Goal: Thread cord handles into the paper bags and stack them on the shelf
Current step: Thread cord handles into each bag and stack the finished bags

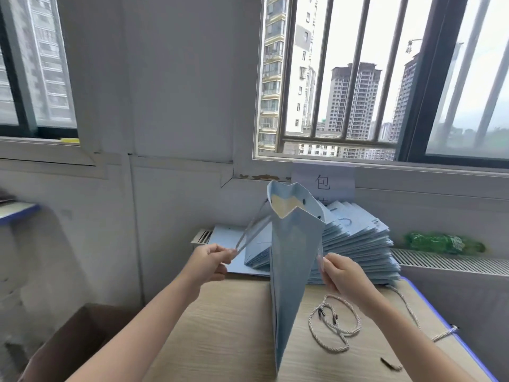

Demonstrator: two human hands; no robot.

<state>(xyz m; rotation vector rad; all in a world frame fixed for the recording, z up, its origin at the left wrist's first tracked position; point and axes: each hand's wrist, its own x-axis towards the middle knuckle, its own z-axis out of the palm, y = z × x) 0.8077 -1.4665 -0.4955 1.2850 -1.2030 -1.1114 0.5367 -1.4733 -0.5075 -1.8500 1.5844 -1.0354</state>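
**Pulling the cord handle tight on the standing bag**

The light blue paper bag (pixel 289 260) stands on the wooden surface (pixel 220 340), about in the middle between its left and right edges. Its long axis is nearly vertical, a little tilted away from the person; the folded bottom touches the surface near the front edge and the open mouth points up, toward the window. The mouth is spread, and small dark holes show near its top rim.

The left hand (pixel 212 260) pinches a cord handle (pixel 252 230), which runs in two strands up to the left side of the mouth. The right hand (pixel 340 274) has its grip closed at the right side of the bag; it seems to pinch another cord end there, but this part is blurred and I cannot say it surely.

To do this step well, I think both sides should be pulled evenly and softly, so the end stoppers sit against the paper and the holes do not tear.

Loose cords (pixel 333 323) lie on the surface at the right of the bag. A stack of flat bags (pixel 358 252) lies at the far edge, behind the bag.
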